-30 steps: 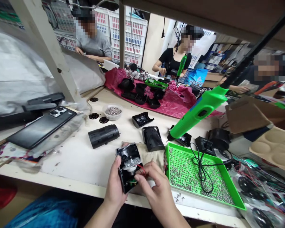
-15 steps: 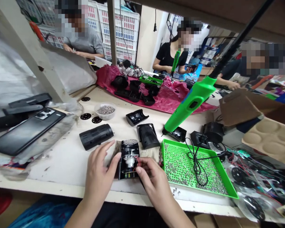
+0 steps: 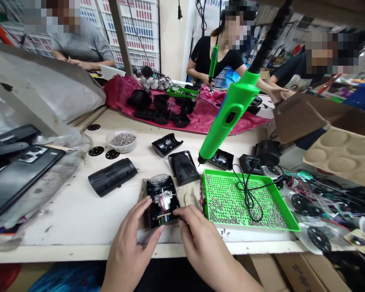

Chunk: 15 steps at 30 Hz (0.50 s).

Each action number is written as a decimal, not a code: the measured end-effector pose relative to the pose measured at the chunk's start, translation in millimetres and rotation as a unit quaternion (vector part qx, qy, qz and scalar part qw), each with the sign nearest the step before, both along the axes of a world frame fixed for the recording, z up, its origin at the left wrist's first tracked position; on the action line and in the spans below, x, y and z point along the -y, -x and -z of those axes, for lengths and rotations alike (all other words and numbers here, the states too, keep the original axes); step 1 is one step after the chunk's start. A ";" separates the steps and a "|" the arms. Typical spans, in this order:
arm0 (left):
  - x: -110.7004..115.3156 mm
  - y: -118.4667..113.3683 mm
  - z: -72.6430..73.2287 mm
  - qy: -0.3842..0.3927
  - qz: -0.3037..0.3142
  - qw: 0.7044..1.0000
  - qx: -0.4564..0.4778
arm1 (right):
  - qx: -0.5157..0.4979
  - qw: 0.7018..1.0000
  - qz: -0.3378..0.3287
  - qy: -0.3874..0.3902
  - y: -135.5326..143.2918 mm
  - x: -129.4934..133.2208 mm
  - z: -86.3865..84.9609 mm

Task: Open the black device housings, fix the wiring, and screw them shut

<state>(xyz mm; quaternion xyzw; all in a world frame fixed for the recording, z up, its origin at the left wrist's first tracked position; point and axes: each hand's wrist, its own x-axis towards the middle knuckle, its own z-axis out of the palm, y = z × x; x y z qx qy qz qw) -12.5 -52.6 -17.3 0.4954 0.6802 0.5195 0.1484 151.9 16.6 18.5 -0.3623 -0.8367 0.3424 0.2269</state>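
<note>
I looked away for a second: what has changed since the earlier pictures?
The right hand has let go of the red wires; drawn out to the right before, they now lie inside the open black housing. The housing, tilted in the left hand a second ago, now lies flatter, its grille end pointing away. The left hand has opened, fingertips at the housing's edge. The green screwdriver and green tray stayed put.

Housing (image 3: 153, 212) partly behind right hand (image 3: 204, 234)

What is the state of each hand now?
Left hand: open, at the left side of the housing.
Right hand: curled at its right edge; grip cannot be told.
</note>
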 end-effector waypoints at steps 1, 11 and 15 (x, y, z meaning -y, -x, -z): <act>0.6 0.3 0.6 -0.003 0.000 1.000 -0.005 | -0.011 1.000 0.006 0.001 0.2 0.0 -1.0; -9.7 -5.2 -2.4 -0.008 -0.019 1.000 -0.001 | 0.021 0.998 -0.057 -0.014 2.9 6.5 0.4; -9.2 -6.9 4.6 0.001 -0.030 0.997 -0.065 | 0.021 0.999 -0.045 0.001 1.3 5.3 1.8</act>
